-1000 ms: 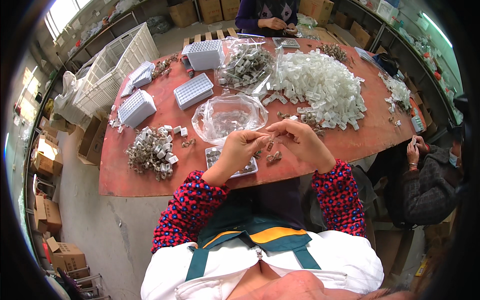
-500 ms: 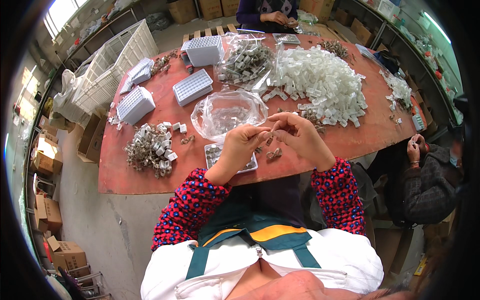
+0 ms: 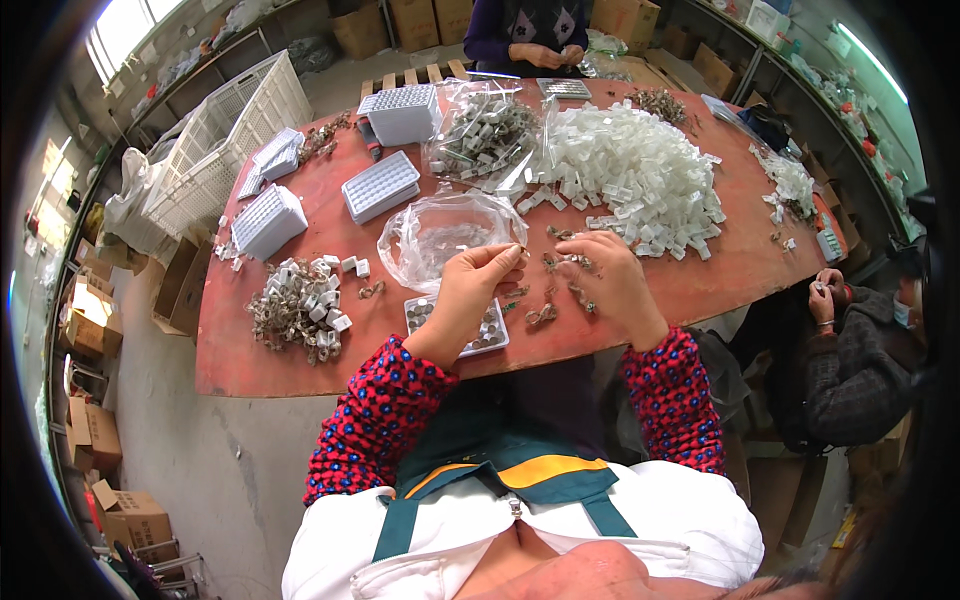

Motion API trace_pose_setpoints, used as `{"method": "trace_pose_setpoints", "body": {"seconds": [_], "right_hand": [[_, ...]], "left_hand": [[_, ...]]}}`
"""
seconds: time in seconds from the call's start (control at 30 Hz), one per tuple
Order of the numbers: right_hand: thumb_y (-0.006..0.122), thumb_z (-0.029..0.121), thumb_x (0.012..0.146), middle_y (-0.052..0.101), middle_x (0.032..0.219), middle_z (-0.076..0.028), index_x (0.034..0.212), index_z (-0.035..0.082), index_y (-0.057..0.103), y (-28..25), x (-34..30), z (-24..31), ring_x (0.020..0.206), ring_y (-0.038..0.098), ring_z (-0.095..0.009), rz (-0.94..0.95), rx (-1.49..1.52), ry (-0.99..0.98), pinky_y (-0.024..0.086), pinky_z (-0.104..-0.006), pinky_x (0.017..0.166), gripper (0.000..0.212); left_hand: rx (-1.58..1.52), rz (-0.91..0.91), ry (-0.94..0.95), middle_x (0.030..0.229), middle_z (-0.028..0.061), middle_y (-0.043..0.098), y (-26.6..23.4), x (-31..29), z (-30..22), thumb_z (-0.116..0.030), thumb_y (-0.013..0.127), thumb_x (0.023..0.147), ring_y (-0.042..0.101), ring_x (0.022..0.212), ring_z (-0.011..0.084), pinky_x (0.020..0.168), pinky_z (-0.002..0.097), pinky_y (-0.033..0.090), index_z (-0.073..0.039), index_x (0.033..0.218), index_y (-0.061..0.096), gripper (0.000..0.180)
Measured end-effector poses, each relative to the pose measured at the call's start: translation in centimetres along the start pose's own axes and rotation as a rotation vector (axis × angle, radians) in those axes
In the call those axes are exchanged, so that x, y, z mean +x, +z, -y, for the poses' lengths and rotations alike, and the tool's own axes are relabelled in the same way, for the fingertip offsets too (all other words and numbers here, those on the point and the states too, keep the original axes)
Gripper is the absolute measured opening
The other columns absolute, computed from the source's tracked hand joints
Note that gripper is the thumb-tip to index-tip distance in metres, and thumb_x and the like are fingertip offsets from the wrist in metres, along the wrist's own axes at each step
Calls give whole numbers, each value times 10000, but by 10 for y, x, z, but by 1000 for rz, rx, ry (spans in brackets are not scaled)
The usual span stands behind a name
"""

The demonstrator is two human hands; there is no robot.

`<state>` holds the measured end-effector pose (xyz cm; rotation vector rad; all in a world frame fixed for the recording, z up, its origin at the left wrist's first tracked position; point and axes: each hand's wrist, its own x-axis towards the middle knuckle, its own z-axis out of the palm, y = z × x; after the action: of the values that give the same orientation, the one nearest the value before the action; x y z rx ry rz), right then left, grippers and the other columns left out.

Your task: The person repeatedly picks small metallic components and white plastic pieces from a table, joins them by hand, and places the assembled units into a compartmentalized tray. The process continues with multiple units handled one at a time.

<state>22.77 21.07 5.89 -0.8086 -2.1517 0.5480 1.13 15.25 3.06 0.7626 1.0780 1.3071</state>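
My left hand (image 3: 472, 290) pinches a small brownish piece at its thumb and fingertip, too small to name. Beneath that wrist is a white tray (image 3: 490, 335) of round greyish parts, partly covered by the hand. To the right, my right hand (image 3: 615, 285) has its thumb and fingers apart, just over small brown coiled pieces (image 3: 541, 315) scattered on the red table. Beyond the left hand lies a clear plastic bag (image 3: 400, 245), its mouth spread open, with small pale parts inside. A heap of small white plastic pieces (image 3: 640, 170) rises past my right hand.
White pieces with brown coils form a pile (image 3: 298, 308) on the left of the red table (image 3: 240, 350). Stacked perforated white trays (image 3: 381, 186) stand farther back, beside a filled bag (image 3: 485, 135). One person (image 3: 535, 40) sits opposite, another (image 3: 855, 360) at the right.
My hands have parted. The right one has moved away from the left and lowered toward the brown coiled pieces; the left has shifted slightly left, still pinching.
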Motion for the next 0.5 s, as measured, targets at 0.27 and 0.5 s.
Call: {"method": "trace_pose_setpoints", "body": {"seconds": [0.27, 0.5], "right_hand": [[843, 96, 769, 692, 987, -93, 1111, 61, 715, 33, -32, 32, 884, 686, -243, -238, -121, -5, 562, -341, 766, 367], [800, 27, 817, 708, 965, -81, 1072, 40, 725, 22, -34, 28, 816, 704, -178, -187, 166, 9, 569, -299, 696, 266]], "left_hand": [[-154, 227, -69, 1129, 104, 705, 24, -12, 7, -164, 603, 1031, 701, 998, 167, 856, 297, 591, 21, 1287, 617, 316], [-77, 215, -37, 1154, 124, 686, 27, -30, 3, -192, 567, 1054, 703, 1015, 198, 898, 339, 599, 37, 1331, 581, 359]]}}
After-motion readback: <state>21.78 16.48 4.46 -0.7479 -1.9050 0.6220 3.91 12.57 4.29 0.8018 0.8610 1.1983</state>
